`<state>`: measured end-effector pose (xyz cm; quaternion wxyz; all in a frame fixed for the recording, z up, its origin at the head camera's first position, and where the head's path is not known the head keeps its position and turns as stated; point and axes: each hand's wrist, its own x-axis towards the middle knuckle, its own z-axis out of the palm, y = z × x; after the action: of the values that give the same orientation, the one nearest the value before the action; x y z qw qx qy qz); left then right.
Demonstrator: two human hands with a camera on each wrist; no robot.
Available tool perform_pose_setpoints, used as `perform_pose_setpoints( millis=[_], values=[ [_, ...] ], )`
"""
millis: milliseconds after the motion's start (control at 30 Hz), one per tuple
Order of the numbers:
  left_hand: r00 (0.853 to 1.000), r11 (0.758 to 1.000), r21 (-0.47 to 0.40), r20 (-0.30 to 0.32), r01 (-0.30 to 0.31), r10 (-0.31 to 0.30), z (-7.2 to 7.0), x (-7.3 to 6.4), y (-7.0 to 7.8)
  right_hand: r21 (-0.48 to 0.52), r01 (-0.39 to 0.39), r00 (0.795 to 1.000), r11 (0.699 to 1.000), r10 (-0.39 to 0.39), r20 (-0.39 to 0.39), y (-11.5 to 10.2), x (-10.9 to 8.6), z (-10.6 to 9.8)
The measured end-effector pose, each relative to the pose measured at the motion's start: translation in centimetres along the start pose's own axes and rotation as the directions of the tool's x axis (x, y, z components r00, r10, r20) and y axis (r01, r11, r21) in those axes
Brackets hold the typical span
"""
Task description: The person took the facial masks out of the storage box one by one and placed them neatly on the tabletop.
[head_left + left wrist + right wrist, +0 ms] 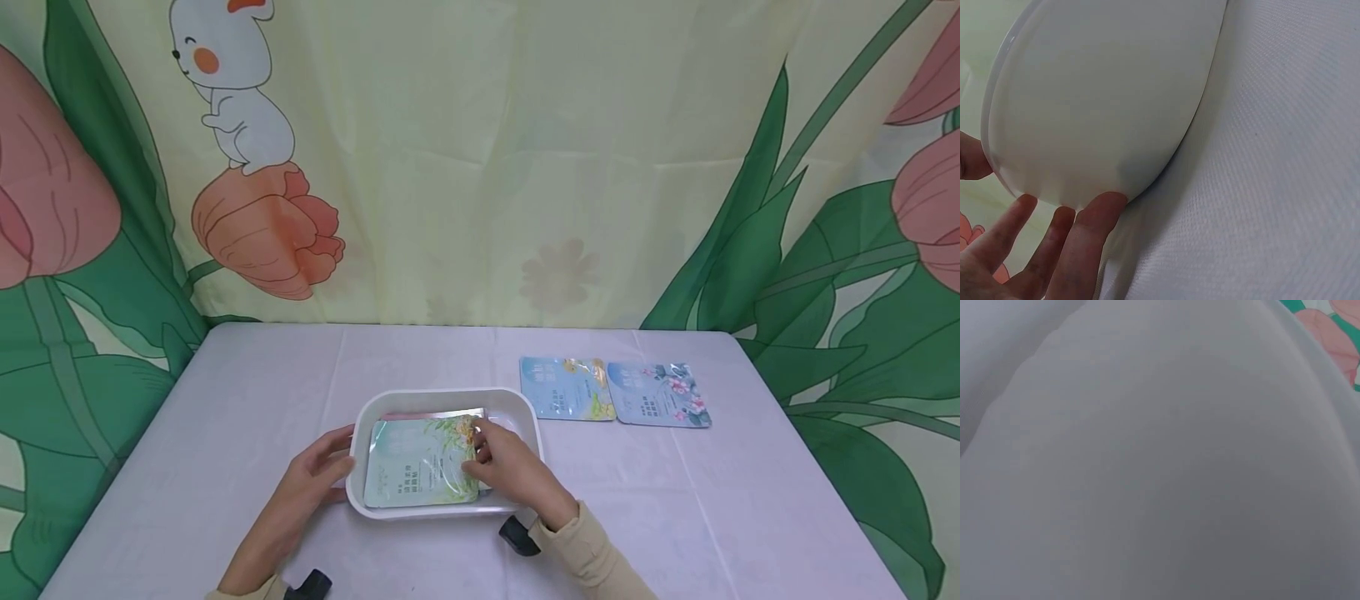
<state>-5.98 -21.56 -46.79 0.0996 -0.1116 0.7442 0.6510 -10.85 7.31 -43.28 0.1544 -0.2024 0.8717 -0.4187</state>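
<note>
right grip [517,471]: thumb and fingers curled in at the right edge of the green packet [420,467], pinching it. back of the hand up, wrist over the tray's right front rim, forearm running in from lower right, beige sleeve [592,554] back at the wrist. black wrist unit [519,536] sits just left of the cuff (its view is nearly all pale surface, no use for finger detail).

left grip [315,475]: holding the white tray [447,514] at its left end. thumb at the rim, fingertips [1100,209] spread against the outer wall; forearm angled in from lower left.

green packet lies inside the tray, printed face up, over at least one other packet [435,414] whose pink-and-silver edge shows behind it. tray is on the white-clothed bench [720,517].

farther out, right of the tray's rear corner: yellow-flower packet [566,389] and pink-flower packet [658,395], flat, side by side. printed curtain [487,167] behind.
</note>
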Motion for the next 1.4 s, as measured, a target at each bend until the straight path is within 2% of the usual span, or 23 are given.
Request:
perform_pose_setpoints(
  millis=[233, 500, 800, 1067, 1400],
  values=[
    [1.000, 1.000, 0.004, -0.006, 0.007, -0.007, 0.0, 0.1, 0.0, 0.032, 0.069, 0.997, 0.997, -0.070, 0.035, 0.1, 0.0, -0.1],
    [1.000, 1.000, 0.005, -0.006, 0.006, -0.006, 0.1, 0.1, -0.1, 0.042, 0.063, 0.997, 0.997, -0.064, 0.045, 0.0, 0.0, 0.2],
    [1.000, 1.000, 0.005, -0.004, 0.008, -0.008, -0.1, 0.1, -0.2, 0.017, 0.154, 0.988, 0.988, -0.154, -0.015, -0.1, 0.2, 0.3],
    [1.000, 1.000, -0.006, 0.007, -0.004, 0.004, -0.1, 0.1, -0.2, 0.042, 0.162, 0.984, 0.986, -0.158, -0.081, 0.1, 0.1, -0.2],
    [1.000, 1.000, -0.006, 0.010, -0.003, 0.003, -0.1, 0.0, -0.1, 0.128, 0.155, 0.984, 0.980, -0.141, -0.109, 0.0, -0.2, -1.2]
  ],
)
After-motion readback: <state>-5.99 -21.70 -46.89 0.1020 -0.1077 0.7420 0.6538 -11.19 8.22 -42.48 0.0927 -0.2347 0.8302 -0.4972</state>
